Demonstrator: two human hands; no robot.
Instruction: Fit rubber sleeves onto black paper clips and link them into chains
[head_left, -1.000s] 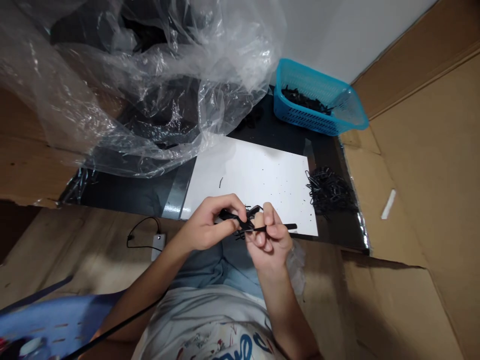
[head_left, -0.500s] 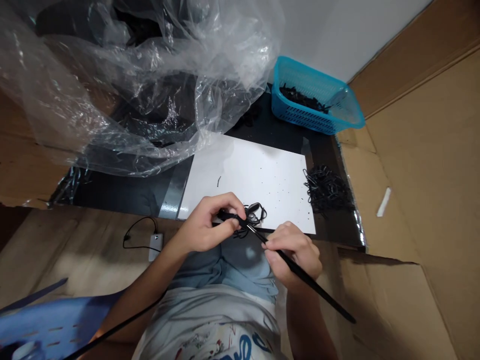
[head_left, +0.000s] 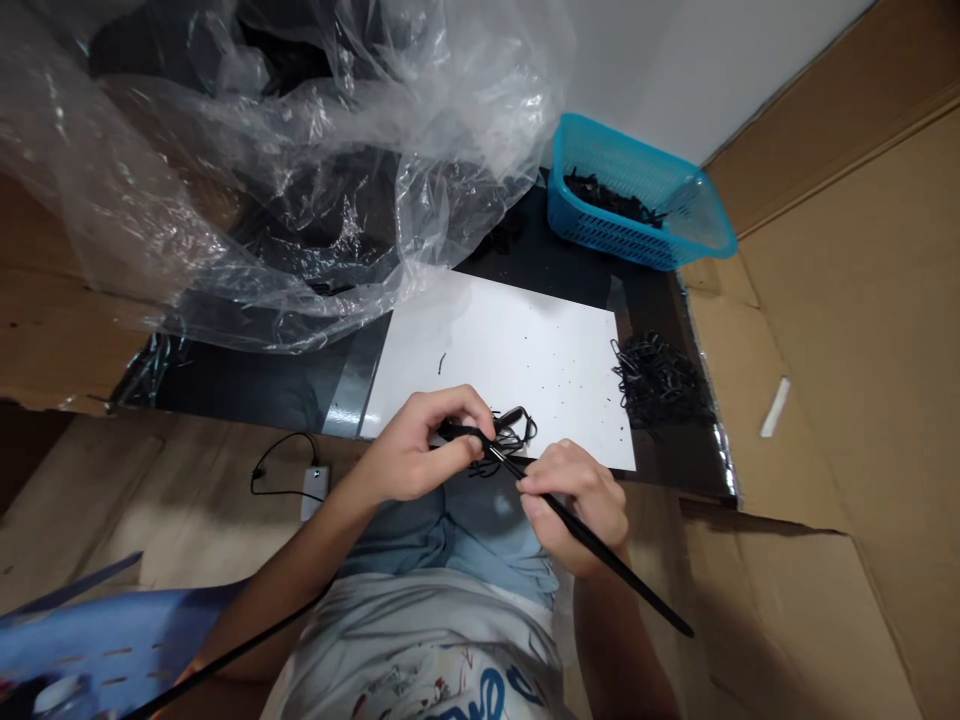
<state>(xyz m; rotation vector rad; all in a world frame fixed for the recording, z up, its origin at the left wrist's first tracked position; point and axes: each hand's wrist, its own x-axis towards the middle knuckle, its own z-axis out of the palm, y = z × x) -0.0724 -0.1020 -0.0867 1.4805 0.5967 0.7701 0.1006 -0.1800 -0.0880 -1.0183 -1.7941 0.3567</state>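
Observation:
My left hand is closed, with thumb and fingers pinching a dark black piece over the near edge of a white sheet. Thin black loops lie bunched beside those fingertips, and I cannot tell whether they join the pinched piece. In my right hand is a slim, long black tool with a shiny metal part towards its front end. Its tip reaches the black piece at my left fingertips, where the exact contact is hidden.
A tangled pile of black loops sits right of the sheet. Behind it stands a blue basket holding black pieces. Clear plastic covers the back left. Cardboard borders the right; a small grey box with a cable is at lower left.
My right hand and the tool have shifted slightly left, bringing the tool further in towards the black piece. My left hand keeps its pinch. The whole view has shifted a little.

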